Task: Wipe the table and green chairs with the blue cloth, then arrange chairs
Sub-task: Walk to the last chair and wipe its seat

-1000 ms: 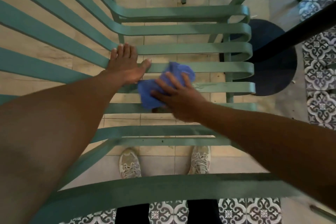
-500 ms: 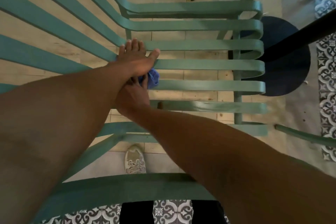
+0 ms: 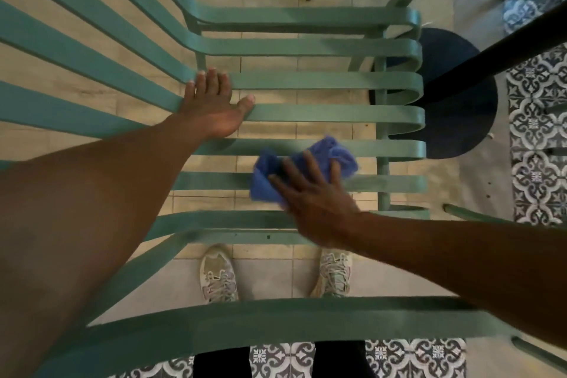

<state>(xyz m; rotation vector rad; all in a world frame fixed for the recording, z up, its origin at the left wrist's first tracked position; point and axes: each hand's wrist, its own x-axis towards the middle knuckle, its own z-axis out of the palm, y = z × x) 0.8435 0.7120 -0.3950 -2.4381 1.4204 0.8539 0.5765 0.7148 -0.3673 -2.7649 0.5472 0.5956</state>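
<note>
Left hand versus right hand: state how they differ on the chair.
The left hand lies bare on the green chair, at the bend into the backrest; the right hand presses the blue cloth on slats nearer the seat's front. The left reaches farther from the person. Both have straight fingers, palm down.

Both forearms bare to the frame edge; no sleeves, watch, or bands visible. Left hand (image 3: 211, 110) and right hand (image 3: 313, 193) bare, no gloves, no rings seen. Fingernails short and pale on the left hand. Feet in pale, worn lace-up sneakers: left shoe (image 3: 218, 276), right shoe (image 3: 335, 273), grey-white with light laces, some pinkish trim. Dark trousers (image 3: 222, 362) at the bottom edge, detail unclear.
</note>
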